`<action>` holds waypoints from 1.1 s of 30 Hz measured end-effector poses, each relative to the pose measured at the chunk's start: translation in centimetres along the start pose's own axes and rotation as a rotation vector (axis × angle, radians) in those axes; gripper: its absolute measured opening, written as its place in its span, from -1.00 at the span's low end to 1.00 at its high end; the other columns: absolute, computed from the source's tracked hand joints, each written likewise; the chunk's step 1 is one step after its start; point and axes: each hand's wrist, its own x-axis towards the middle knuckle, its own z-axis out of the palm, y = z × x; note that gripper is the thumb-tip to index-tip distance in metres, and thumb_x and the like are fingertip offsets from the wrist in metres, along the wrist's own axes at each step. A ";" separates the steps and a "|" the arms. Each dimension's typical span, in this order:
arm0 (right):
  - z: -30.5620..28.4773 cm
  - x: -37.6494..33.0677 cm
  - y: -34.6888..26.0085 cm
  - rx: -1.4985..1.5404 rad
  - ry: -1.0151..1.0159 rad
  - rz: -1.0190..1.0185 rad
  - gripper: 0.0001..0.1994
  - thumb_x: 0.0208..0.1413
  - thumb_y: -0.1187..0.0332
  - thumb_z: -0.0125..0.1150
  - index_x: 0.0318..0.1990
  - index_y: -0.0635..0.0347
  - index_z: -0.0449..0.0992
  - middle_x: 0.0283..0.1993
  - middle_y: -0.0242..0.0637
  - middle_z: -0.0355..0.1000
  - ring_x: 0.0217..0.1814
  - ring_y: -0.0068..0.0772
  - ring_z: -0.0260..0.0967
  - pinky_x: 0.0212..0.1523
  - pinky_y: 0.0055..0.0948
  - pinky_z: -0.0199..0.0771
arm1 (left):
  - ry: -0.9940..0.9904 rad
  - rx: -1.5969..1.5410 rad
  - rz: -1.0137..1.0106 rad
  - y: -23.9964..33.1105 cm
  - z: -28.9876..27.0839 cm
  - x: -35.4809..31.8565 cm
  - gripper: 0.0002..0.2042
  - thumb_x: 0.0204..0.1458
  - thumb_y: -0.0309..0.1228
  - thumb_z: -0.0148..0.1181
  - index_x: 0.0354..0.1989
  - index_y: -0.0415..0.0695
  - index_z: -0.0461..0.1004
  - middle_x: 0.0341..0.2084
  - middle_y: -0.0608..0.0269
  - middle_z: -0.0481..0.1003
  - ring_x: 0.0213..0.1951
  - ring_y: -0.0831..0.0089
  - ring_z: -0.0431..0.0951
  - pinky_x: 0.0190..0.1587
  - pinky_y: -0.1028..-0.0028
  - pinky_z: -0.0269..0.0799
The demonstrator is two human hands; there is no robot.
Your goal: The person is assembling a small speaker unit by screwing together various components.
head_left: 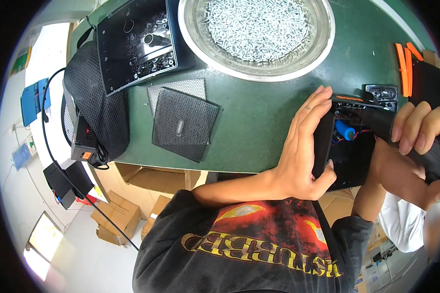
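Observation:
My left hand lies along the left wall of an open black plastic housing. Its fingers are stretched together up the outside, and the thumb bends over the edge, so the wall is between them. Inside the housing sit a blue cylinder, which looks like a battery cell, and thin red and blue wires. My right hand is wrapped round a black power screwdriver, whose front end points at the housing's far inner part. The tool's tip is too dark to make out.
A steel bowl of small silver screws stands at the far middle. Left of it is a black tray of dark small parts. Mesh panels, a black mesh bag, orange strips and a small black moulded part share the green table.

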 end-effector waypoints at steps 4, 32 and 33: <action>1.6 0.9 0.1 -0.113 0.062 0.101 -0.33 0.39 -0.26 0.02 0.17 0.27 0.26 -0.26 -0.09 0.36 -0.46 -0.28 0.39 -0.55 -0.38 0.49 | -0.004 0.010 -0.002 0.1 0.0 0.0 -0.03 -0.30 -0.57 0.15 0.47 -0.45 -0.01 0.45 -0.51 0.09 0.54 -0.30 0.07 0.59 -0.08 -0.17; 3.6 -0.8 -2.1 -0.356 0.269 0.323 -0.42 0.16 0.05 0.55 0.07 0.08 0.27 -0.32 -0.28 0.35 -0.42 -0.45 0.34 -0.40 -0.40 0.47 | -0.003 -0.030 -0.082 0.4 1.1 -0.7 -0.09 -0.06 -0.46 0.17 0.51 -0.48 -0.11 0.51 -0.45 -0.01 0.52 -0.17 0.11 0.58 -0.01 -0.08; 3.4 -1.0 -2.2 -0.376 0.270 0.295 -0.43 0.16 0.08 0.56 0.06 0.08 0.27 -0.32 -0.27 0.35 -0.42 -0.45 0.34 -0.39 -0.40 0.47 | -0.006 -0.018 -0.083 0.5 1.1 -0.7 -0.09 -0.05 -0.46 0.17 0.51 -0.49 -0.10 0.51 -0.45 -0.01 0.52 -0.17 0.11 0.58 0.00 -0.08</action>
